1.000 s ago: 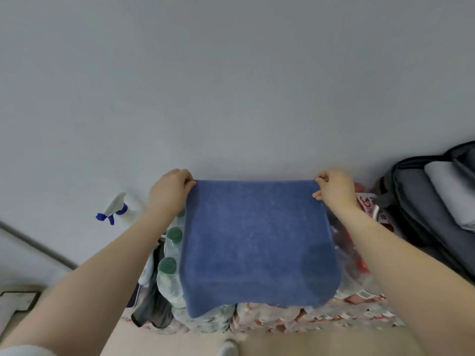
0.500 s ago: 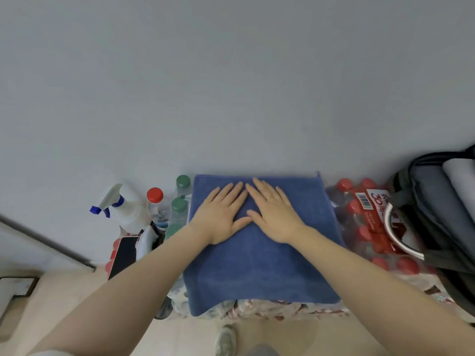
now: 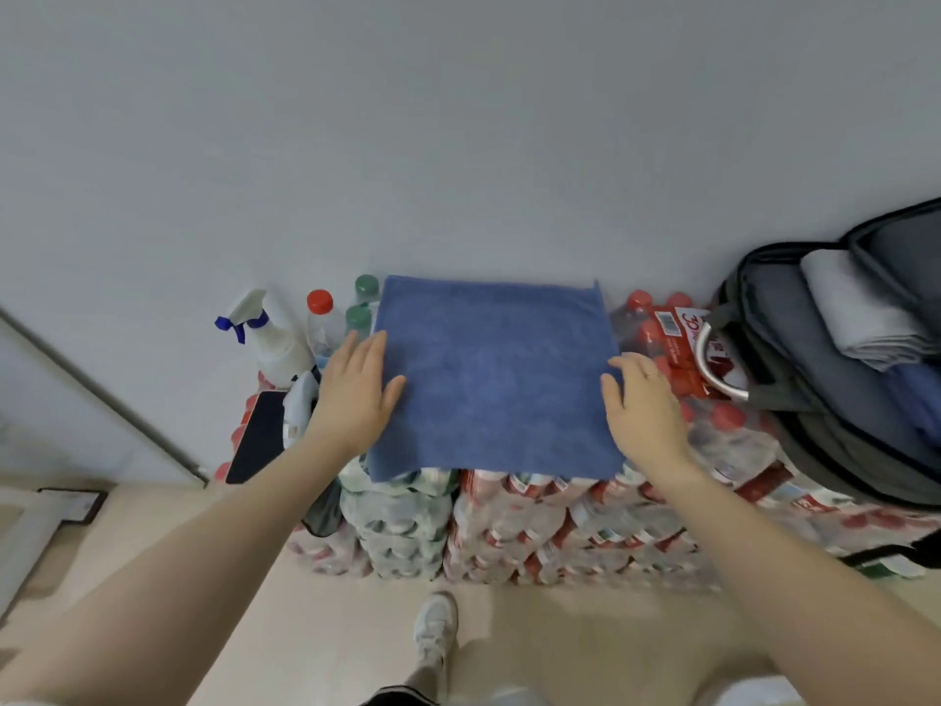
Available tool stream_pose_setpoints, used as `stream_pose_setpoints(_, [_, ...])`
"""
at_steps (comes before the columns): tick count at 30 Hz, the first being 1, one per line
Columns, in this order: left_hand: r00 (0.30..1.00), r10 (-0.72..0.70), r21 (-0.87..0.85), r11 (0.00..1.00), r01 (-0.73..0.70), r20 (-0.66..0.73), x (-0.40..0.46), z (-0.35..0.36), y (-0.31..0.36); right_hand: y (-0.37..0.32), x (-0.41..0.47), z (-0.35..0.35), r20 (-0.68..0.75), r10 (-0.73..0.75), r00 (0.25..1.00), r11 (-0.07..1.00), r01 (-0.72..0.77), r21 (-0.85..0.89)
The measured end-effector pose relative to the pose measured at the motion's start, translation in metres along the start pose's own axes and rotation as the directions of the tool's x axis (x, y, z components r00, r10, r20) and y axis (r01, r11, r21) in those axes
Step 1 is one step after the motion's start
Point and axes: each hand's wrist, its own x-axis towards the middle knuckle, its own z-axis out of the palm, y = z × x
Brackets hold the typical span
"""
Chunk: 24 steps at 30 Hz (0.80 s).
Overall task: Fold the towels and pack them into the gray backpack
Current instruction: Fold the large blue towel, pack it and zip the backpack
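A blue towel [image 3: 494, 379] lies flat and square on top of stacked packs of bottled water [image 3: 534, 527], against the wall. My left hand [image 3: 356, 389] rests flat on the towel's left edge with straight fingers. My right hand [image 3: 644, 405] lies at the towel's right edge, fingers relaxed, a ring on one finger. The gray backpack [image 3: 794, 359] lies open at the right on the packs. Inside it sit a folded white towel [image 3: 860, 308] and a folded blue towel [image 3: 921, 400].
A white spray bottle [image 3: 270, 333] with a blue trigger, a red-capped bottle [image 3: 322, 318] and green-capped bottles [image 3: 362, 303] stand left of the towel. A dark phone [image 3: 257, 435] lies at the left. The wall is right behind. My shoe [image 3: 433, 629] is on the floor below.
My hands first laid the towel down from its top corners, then pressed its middle. Now they have slid apart to the left and right edges.
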Motion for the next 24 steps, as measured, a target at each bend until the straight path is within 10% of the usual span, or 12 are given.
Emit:
stream_pose_setpoints(4, [0.951,-0.217,-0.208,0.963,0.171,-0.221,-0.044,0.004,0.012,0.003,-0.039,-0.006,-0.104,0.331,0.938,0.88,-0.267,0.394])
stream_pose_setpoints(7, [0.859,-0.511,-0.503,0.75,0.43,-0.028,-0.067,0.013,0.021,0.013,-0.054,0.001,0.104,0.494,0.863,0.709,-0.469,0.526])
stream_pose_setpoints(12, [0.74,-0.628,-0.61,0.495,0.619,0.242,-0.075,0.033,0.024,0.023,-0.063,0.023,0.33,0.415,0.848,0.661,-0.531,0.53])
stream_pose_setpoints(24, [0.695,-0.66,-0.634,0.414,0.653,0.285,-0.064,0.04,0.026,0.027,-0.064,0.024,0.437,0.348,0.829,0.551,-0.558,0.621])
